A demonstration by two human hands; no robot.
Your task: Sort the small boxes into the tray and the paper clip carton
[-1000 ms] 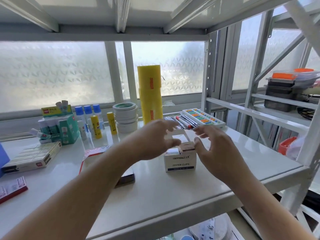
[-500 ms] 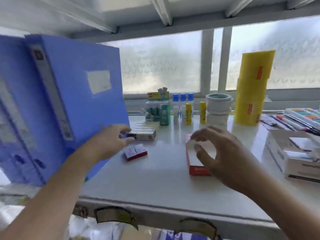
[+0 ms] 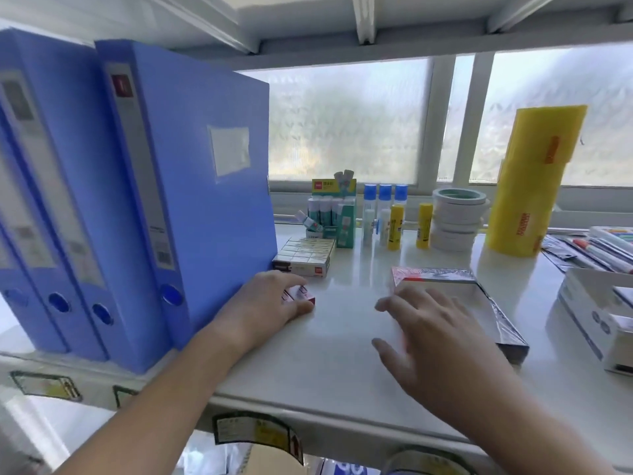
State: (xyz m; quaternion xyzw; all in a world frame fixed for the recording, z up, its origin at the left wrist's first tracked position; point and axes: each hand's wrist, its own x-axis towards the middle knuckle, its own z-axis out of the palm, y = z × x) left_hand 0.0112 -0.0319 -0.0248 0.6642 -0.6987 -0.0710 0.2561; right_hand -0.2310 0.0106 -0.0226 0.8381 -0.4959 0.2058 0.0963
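Note:
My left hand (image 3: 265,305) lies over a small red and white box (image 3: 301,293) on the white shelf, fingers wrapped around it, right beside the blue binders. My right hand (image 3: 433,332) hovers open, fingers spread, just in front of the shallow tray (image 3: 493,303) with a red patterned end and silvery sides, holding nothing. A flat pack of small boxes (image 3: 305,257) sits behind my left hand. The white paper clip carton (image 3: 582,310) stands at the right edge, open at the top, only partly in view.
Several blue binders (image 3: 191,186) stand upright on the left. At the back are glue sticks (image 3: 395,228), a green glue display (image 3: 334,214), stacked tape rolls (image 3: 455,219) and a tall yellow roll (image 3: 527,186). Markers (image 3: 596,248) lie at the right. The shelf edge (image 3: 308,409) is near me.
The view has swung left from the paper clip carton to the binders. My left hand has come down onto the small red box. My right hand has dropped lower, in front of the tray.

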